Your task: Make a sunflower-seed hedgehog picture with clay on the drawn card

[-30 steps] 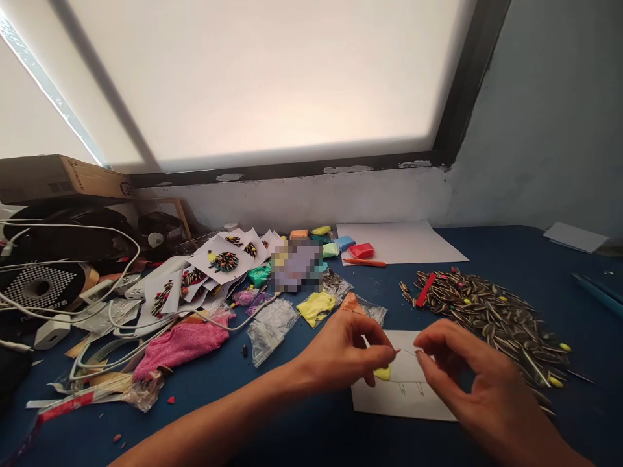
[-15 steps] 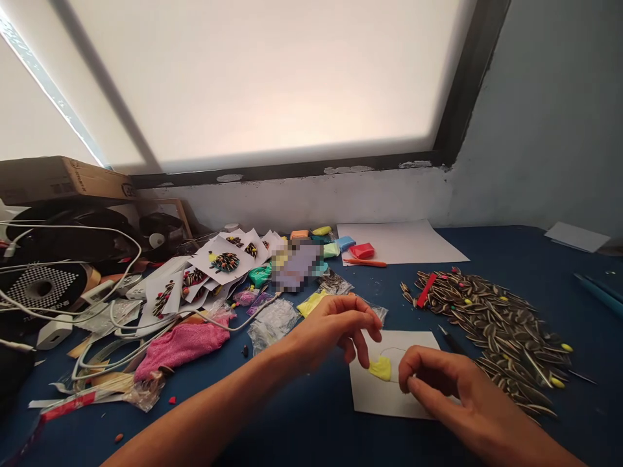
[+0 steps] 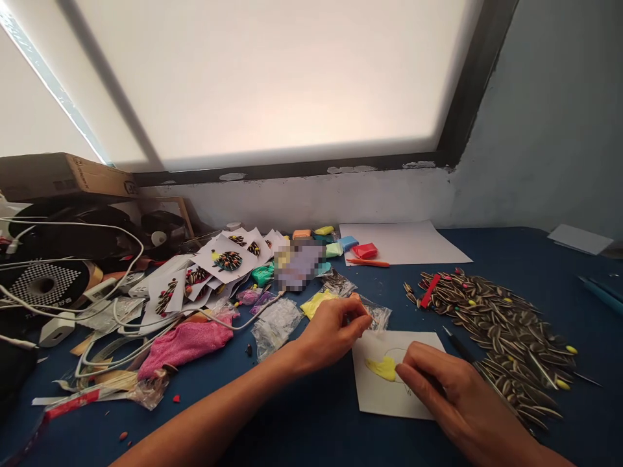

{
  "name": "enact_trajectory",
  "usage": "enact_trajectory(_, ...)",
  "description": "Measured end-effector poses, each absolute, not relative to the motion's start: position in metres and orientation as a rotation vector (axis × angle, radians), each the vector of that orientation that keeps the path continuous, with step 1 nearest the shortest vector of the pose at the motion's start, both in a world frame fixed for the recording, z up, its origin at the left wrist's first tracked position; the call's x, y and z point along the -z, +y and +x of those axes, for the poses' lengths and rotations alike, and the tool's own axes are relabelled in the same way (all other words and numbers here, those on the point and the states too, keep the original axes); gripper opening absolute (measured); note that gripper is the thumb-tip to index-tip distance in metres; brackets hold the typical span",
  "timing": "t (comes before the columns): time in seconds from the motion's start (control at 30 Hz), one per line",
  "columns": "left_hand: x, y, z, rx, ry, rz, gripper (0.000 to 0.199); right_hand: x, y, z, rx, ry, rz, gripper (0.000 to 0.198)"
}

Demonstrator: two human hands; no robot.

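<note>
A white card (image 3: 372, 397) with a thin pencil outline lies in front of me. Flattened yellow clay (image 3: 384, 368) covers the left part of that outline. At the clay's right edge, my right hand (image 3: 448, 392) is closed, its thumb and index fingertips together; whether anything is between them is hidden. My left hand (image 3: 338, 327) is closed too, fingers bent in against the thumb, over the card's upper left corner. A clear plastic bag (image 3: 382, 316) with something orange is just beyond its fingers. I cannot make out what the left fingertips hold.
Striped sunflower seeds (image 3: 506, 331) are heaped on the right, a dark pen (image 3: 460, 345) beside them. Clay packets, such as a red one (image 3: 365, 250), lie at the back near a white sheet (image 3: 413, 240). Finished seed-picture cards (image 3: 228, 259), a pink cloth (image 3: 187, 347) and white cables crowd the left.
My left hand has drawn back from the clay toward the card's upper left, its fingers curling shut. The yellow clay now spreads wider to the left. My right fingertips have closed beside it.
</note>
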State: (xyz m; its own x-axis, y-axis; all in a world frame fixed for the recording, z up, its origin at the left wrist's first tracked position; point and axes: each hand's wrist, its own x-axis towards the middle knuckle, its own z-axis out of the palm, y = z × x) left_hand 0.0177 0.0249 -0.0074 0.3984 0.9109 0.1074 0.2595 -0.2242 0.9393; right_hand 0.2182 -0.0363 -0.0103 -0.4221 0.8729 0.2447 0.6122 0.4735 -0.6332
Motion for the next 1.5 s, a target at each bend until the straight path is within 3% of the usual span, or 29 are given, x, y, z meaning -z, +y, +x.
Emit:
enact_trajectory(0.27,0.020,0.024,0.019,-0.810,1.217,1.926,0.020,0.007,-0.024,0.218,-0.518,-2.242,-1.158,0.016)
enact_trajectory(0.47,0.025,0.022,0.022,-0.826,1.263,1.944,0.017,-0.002,-0.016,0.204,-0.575,-2.270,-1.084,0.017)
enact_trajectory(0.67,0.027,0.023,0.022,-0.825,1.279,1.956,0.018,0.012,-0.021,0.206,-0.345,-2.310,-1.066,0.017)
enact_trajectory(0.9,0.023,0.022,0.021,-0.834,1.285,1.885,0.020,0.013,-0.019,0.202,-0.368,-2.295,-1.067,0.019)
enact_trajectory(1.5,0.024,0.024,0.023,-0.855,1.268,1.848,0.017,0.025,-0.012,0.192,-0.067,-2.399,-1.029,0.025)
